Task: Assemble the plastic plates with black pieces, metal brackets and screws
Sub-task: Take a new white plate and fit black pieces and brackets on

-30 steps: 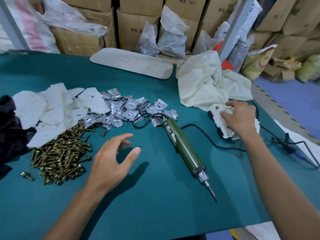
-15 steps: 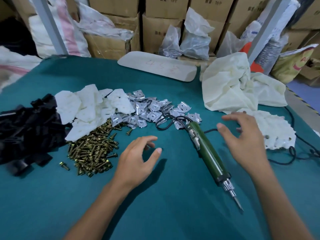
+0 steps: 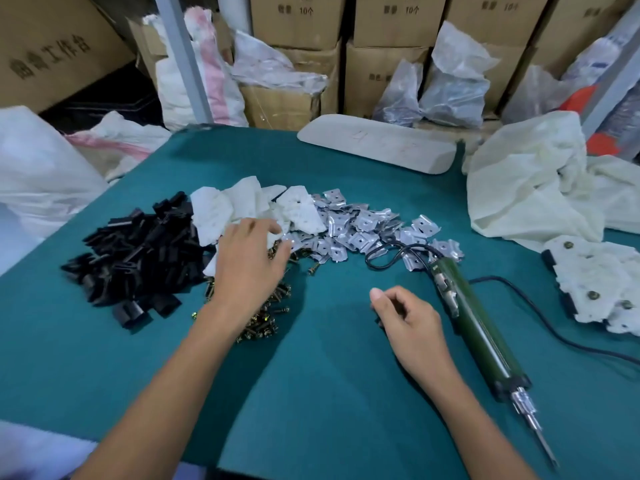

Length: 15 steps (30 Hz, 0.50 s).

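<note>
Counter [image 3: 311, 375]: a teal surface is filling the lower and middle frame, carrying all the parts.
Left hand [image 3: 247, 261]: it is reaching left of centre with fingers spread apart and fairly straight, hovering over the screws, fingertips touching the edge of the white plate pile.
Right hand [image 3: 407, 323]: it is resting on the counter right of centre, fingers curling under the palm; whether it is holding anything cannot be told.
Plastic plates [image 3: 242, 206]: loose white ones are lying in a heap in the upper middle of the counter.
Black pieces [image 3: 138, 258]: they are lying in a pile at middle left, touching the plates.
Metal brackets [image 3: 363, 226]: shiny ones are spreading to the right of the plates, at centre.
Screws [image 3: 266, 320]: brass-coloured ones are lying below the plates, partly under the left hand.
Screwdriver [image 3: 474, 323]: a green powered one is lying diagonally at lower right, just beside the right hand, tip pointing to the lower right corner.
Assembled plates [image 3: 602, 285]: white plates with screw heads are lying at the right edge.
Cloth [image 3: 530, 181]: cream fabric is bunching at upper right.
Board [image 3: 374, 143]: a pale long slab is lying at the counter's far edge.
Room: cardboard boxes [image 3: 381, 22] are standing along the top, with plastic bags [image 3: 453, 84] leaning against them and a white sack [image 3: 38, 174] sitting at the left edge.
</note>
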Motion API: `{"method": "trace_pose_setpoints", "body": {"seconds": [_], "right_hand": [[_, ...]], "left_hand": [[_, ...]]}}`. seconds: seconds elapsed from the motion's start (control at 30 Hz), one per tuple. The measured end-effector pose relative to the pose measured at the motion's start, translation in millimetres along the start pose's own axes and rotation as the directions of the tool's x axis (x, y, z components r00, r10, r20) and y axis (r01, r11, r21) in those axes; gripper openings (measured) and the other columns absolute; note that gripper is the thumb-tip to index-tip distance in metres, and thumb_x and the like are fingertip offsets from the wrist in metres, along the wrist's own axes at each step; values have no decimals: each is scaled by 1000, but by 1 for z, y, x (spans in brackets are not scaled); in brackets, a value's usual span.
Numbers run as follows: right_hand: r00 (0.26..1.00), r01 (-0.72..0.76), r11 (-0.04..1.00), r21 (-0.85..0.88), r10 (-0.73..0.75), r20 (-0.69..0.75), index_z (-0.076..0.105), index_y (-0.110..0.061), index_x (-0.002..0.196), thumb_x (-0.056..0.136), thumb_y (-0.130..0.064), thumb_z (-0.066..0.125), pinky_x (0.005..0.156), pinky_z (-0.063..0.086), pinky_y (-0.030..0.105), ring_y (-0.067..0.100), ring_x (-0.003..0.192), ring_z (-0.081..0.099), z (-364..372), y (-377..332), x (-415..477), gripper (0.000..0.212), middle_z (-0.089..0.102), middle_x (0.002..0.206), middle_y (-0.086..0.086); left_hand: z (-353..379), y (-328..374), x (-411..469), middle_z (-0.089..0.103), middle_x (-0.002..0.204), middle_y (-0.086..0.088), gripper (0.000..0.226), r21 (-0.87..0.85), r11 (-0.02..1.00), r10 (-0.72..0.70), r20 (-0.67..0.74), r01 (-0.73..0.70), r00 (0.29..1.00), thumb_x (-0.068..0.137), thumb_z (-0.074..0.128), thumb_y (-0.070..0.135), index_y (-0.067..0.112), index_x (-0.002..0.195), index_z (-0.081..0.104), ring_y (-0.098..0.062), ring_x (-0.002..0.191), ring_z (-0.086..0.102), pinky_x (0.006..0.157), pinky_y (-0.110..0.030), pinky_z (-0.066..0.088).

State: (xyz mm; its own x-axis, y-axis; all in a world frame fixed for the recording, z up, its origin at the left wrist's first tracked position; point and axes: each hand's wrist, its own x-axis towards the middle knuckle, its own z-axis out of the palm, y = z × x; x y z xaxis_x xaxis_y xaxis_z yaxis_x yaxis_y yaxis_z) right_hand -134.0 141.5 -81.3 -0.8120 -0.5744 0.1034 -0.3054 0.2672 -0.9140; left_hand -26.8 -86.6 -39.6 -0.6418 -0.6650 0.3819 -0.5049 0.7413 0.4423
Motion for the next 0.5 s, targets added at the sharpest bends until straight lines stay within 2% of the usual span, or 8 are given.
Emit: {"method": "trace_pose_setpoints", "body": {"seconds": [0.07, 0.13, 0.2, 0.3, 0.4, 0.5], "right_hand": [[1000, 2, 1000, 0, -2, -7, 59, -16, 72, 99, -40, 62, 59, 39, 26, 11, 62, 49, 1, 3, 2, 37, 56, 68, 6], [1000, 13, 1000, -7, -13, -11, 60, -16, 72, 99, -39, 62, 60, 40, 24, 12, 62, 51, 3, 5, 2, 35, 58, 69, 4], [1000, 20, 1000, -10, -20, -14, 60, -17, 73, 99, -39, 62, 60, 40, 23, 11, 62, 51, 3, 7, 3, 34, 58, 69, 3], [1000, 20, 1000, -10, -20, -18, 60, -20, 74, 99, -39, 61, 62, 42, 27, 19, 65, 54, 4, 9, 3, 32, 59, 69, 2], [1000, 12, 1000, -2, -12, -16, 60, -23, 74, 99, -41, 60, 64, 44, 31, 21, 68, 56, 3, 7, 3, 30, 60, 69, 1], [1000, 12, 1000, -1, -13, -20, 60, -21, 74, 99, -40, 60, 65, 45, 34, 22, 68, 56, 4, 6, 3, 32, 60, 69, 2]], "left_hand": [[-2, -14, 12, 58, 124, -8, 39, 82, 993, -83, -9, 83, 997, 92, 66, 38, 19, 125, 60, -31, 117, 47, 101, -43, 37], [-2, -24, 17, 58, 126, -9, 43, 85, 987, -138, -4, 137, 990, 91, 67, 37, 19, 128, 58, -32, 117, 49, 98, -43, 40], [1, -31, 19, 62, 120, -6, 38, 57, 987, -150, -5, 150, 989, 91, 67, 34, 19, 126, 60, -29, 112, 54, 88, -41, 45], [1, -31, 22, 66, 108, -1, 30, 34, 990, -134, -41, 136, 990, 89, 67, 28, 19, 117, 64, -23, 99, 58, 73, -33, 41], [0, -28, 26, 64, 101, 2, 21, -43, 989, -142, -54, 140, 988, 90, 66, 25, 20, 110, 66, -16, 86, 57, 70, -28, 38], [-3, -24, 30, 64, 100, 3, 16, -127, 986, -123, -107, 110, 987, 93, 64, 24, 20, 108, 67, -10, 80, 58, 73, -24, 39]]}}
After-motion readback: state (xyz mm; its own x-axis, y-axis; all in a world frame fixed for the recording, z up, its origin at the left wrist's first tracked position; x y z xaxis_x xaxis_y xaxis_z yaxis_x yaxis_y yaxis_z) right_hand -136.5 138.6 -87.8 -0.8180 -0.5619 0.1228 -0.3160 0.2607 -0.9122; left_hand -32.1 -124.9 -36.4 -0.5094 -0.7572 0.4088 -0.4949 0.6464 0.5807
